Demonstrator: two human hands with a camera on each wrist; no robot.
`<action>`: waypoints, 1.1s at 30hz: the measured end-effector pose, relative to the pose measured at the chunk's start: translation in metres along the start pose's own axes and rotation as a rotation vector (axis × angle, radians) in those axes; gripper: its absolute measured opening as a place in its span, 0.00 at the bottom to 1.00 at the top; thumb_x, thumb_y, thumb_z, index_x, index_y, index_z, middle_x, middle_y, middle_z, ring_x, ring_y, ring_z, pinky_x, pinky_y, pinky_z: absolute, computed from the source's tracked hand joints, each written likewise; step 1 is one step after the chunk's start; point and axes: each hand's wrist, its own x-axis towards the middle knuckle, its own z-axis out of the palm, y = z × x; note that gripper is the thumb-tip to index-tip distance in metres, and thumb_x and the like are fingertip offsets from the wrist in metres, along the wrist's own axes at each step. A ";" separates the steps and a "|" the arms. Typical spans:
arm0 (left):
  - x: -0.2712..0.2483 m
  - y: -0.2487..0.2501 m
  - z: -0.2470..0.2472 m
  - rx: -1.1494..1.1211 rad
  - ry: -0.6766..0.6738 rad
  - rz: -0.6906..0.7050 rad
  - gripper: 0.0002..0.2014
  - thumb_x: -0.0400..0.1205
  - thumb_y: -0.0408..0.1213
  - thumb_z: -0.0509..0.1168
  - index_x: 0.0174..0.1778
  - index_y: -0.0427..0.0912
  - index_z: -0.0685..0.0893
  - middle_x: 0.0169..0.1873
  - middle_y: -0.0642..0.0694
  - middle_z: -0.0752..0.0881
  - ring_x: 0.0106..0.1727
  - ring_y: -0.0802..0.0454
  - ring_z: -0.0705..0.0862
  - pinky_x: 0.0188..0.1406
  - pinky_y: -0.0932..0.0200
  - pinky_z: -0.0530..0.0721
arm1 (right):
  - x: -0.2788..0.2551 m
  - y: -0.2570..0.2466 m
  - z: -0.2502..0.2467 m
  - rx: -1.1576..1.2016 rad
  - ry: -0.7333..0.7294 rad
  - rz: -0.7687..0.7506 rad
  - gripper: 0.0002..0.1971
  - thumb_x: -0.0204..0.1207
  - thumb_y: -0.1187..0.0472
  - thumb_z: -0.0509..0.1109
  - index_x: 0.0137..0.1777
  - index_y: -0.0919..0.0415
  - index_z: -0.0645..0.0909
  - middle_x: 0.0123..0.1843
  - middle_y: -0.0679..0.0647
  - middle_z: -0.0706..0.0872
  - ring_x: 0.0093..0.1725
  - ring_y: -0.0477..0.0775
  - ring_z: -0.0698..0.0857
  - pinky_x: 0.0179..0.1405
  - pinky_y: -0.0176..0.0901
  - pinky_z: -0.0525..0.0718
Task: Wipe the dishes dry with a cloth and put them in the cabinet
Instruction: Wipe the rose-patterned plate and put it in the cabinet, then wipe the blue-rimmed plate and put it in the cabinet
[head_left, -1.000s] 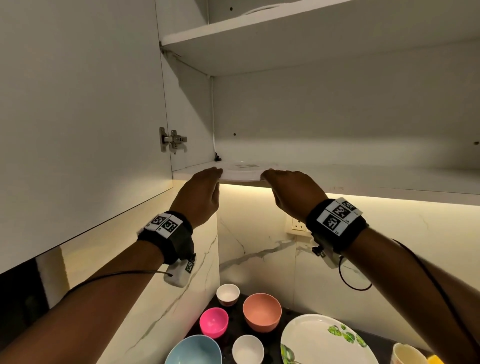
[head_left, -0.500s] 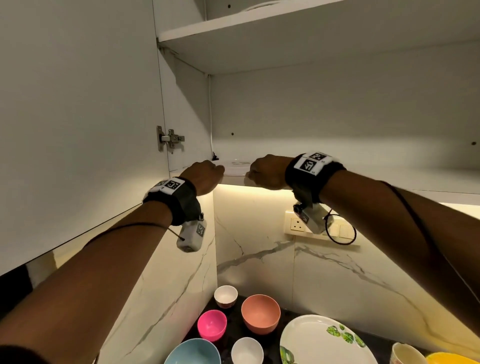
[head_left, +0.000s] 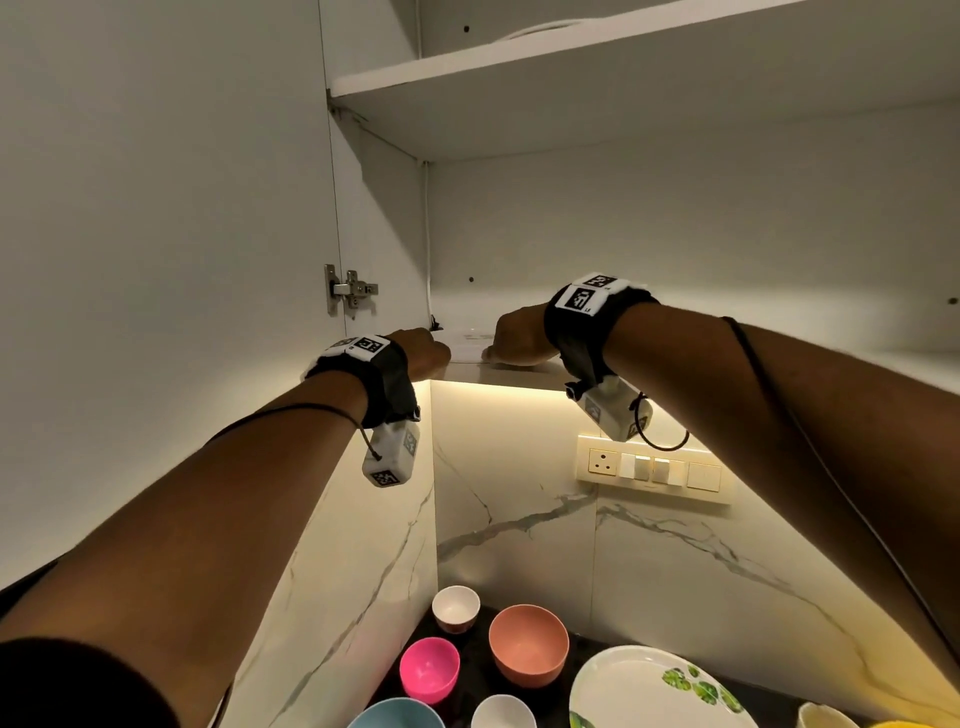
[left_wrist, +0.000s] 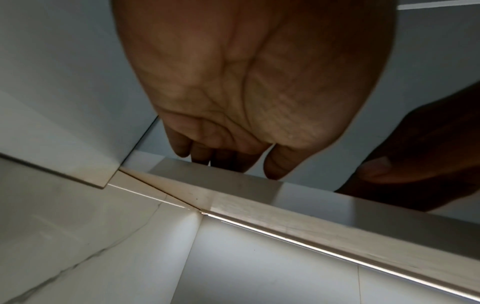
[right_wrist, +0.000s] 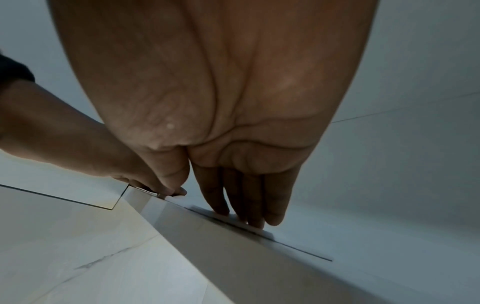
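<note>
Overhead, head view: the left hand (head_left: 423, 353) and right hand (head_left: 519, 340) are seen at the front edge of the lower shelf (head_left: 498, 374) of the cabinet (head_left: 675, 234), by its left corner. A white plate (head_left: 470, 340) is laid flat on the shelf between them.

Left wrist view: the left fingers (left_wrist: 228, 162) are held straight and together, their tips hidden past the shelf's front edge.

Right wrist view: the right fingers (right_wrist: 254, 205) are held straight and together, with the tips set on the plate's rim (right_wrist: 271, 234).

readable text: none | wristbands (head_left: 581, 300): black-and-white square code patterns only, tiny print illegible
</note>
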 end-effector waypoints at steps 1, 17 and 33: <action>0.001 -0.002 0.001 -0.026 0.022 0.006 0.19 0.93 0.41 0.55 0.71 0.31 0.82 0.67 0.34 0.83 0.67 0.35 0.82 0.59 0.52 0.77 | 0.000 0.000 0.001 -0.017 -0.008 -0.002 0.25 0.94 0.49 0.57 0.76 0.69 0.79 0.76 0.64 0.83 0.74 0.63 0.80 0.64 0.46 0.72; -0.133 0.025 0.035 -0.619 0.435 0.367 0.23 0.92 0.56 0.58 0.76 0.48 0.83 0.76 0.49 0.84 0.78 0.50 0.79 0.77 0.54 0.73 | -0.134 0.032 0.051 0.268 0.315 -0.164 0.31 0.91 0.36 0.56 0.87 0.53 0.71 0.85 0.50 0.77 0.80 0.53 0.78 0.80 0.49 0.75; -0.338 0.131 0.216 -0.613 -0.100 0.848 0.25 0.88 0.64 0.56 0.72 0.56 0.84 0.68 0.59 0.88 0.63 0.59 0.87 0.68 0.51 0.82 | -0.515 0.081 0.222 0.435 0.320 0.340 0.23 0.89 0.41 0.68 0.81 0.45 0.79 0.80 0.37 0.81 0.80 0.35 0.76 0.76 0.44 0.79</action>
